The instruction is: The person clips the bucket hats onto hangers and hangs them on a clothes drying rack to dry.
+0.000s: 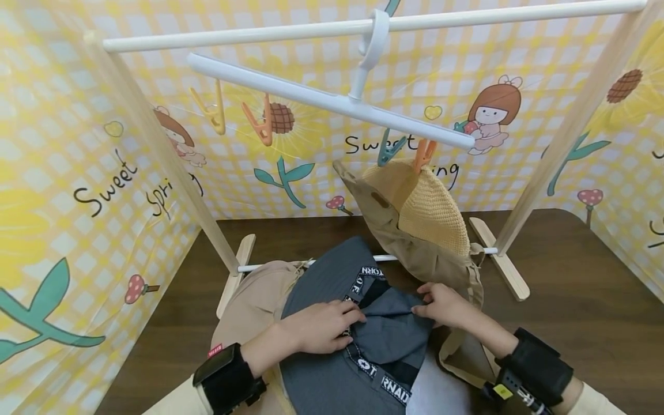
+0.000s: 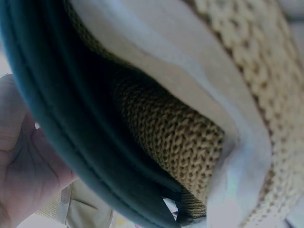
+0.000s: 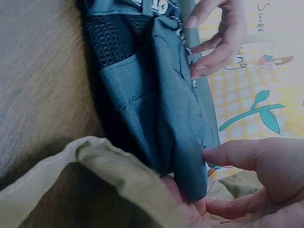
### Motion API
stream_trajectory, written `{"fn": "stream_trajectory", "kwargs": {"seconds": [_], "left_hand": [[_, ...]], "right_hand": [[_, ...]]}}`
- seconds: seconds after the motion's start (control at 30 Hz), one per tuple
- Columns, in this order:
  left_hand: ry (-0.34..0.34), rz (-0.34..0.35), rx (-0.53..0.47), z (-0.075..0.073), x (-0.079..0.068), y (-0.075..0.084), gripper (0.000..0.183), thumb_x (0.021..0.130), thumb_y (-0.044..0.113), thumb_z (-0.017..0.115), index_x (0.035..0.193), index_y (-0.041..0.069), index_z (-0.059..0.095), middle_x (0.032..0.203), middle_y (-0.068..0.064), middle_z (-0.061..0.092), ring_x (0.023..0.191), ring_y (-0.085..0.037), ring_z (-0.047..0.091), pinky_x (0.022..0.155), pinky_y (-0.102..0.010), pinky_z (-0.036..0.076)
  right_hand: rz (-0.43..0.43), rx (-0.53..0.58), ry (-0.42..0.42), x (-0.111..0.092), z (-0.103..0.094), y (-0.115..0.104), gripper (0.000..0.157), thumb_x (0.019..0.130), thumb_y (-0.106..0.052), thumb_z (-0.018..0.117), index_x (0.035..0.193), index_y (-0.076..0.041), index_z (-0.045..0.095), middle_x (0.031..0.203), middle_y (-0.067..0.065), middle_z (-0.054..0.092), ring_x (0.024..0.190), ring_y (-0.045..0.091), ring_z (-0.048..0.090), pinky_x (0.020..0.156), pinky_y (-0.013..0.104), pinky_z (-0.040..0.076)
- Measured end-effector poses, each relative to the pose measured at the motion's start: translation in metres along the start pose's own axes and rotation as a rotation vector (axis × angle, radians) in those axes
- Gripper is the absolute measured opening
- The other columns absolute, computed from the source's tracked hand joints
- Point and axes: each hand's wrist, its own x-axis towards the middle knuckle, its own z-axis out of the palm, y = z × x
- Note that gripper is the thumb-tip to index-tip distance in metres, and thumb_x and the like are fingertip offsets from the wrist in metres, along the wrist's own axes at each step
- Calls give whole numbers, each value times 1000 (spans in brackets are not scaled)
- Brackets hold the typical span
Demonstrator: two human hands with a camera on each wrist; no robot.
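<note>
A dark blue-grey hat [image 1: 321, 276] with a wide brim, black mesh and a white-lettered band lies in front of me. My left hand [image 1: 324, 327] rests on it, bent fingertips touching the band beside the crown. At the crown's far side, my right hand [image 1: 447, 305] pinches the fabric; the right wrist view shows the thumb [image 3: 232, 154] on one face and fingers behind the edge. Under the blue-grey hat is a beige hat [image 1: 254, 300]. In the left wrist view, knitted straw material [image 2: 166, 123] sits below the dark brim [image 2: 61, 123].
A white hanger [image 1: 332, 98] hangs tilted from a rack bar [image 1: 238, 36]. Two clips on its right hold a khaki hat with a straw lining [image 1: 436, 219]; the yellow clip [image 1: 211, 109] and orange clip [image 1: 259, 121] dangle at left. A pale strap [image 3: 123, 175] lies near my right hand.
</note>
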Motion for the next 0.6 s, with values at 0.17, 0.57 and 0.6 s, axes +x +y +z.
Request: {"fn": "stream_trajectory", "kwargs": {"seconds": [0.17,0.57,0.6], "left_hand": [[18,-3,-10,-1,-1,-1,34,92,21,56,126,13,52,124,-5,54,111,-19,54,94,-35,50],[29,-9,-27,-3,-4,-1,35,93,21,56,127,14,50,126,-5,54,112,-19,54,93,-35,51],[32,-8,-25,-3,-5,-1,35,93,21,56,127,14,50,126,-5,54,112,-18,54,93,-35,51]], "right_hand": [[26,223,-71,-1,-8,3,47,85,-9,62,120,19,47,105,23,54,97,30,57,70,44,60],[55,449,-134,-9,-8,-8,41,88,-10,58,121,7,39,105,16,58,90,21,57,76,48,57],[52,460,-139,-10,-7,-10,41,89,-10,57,121,5,38,108,19,57,91,23,57,76,50,56]]}}
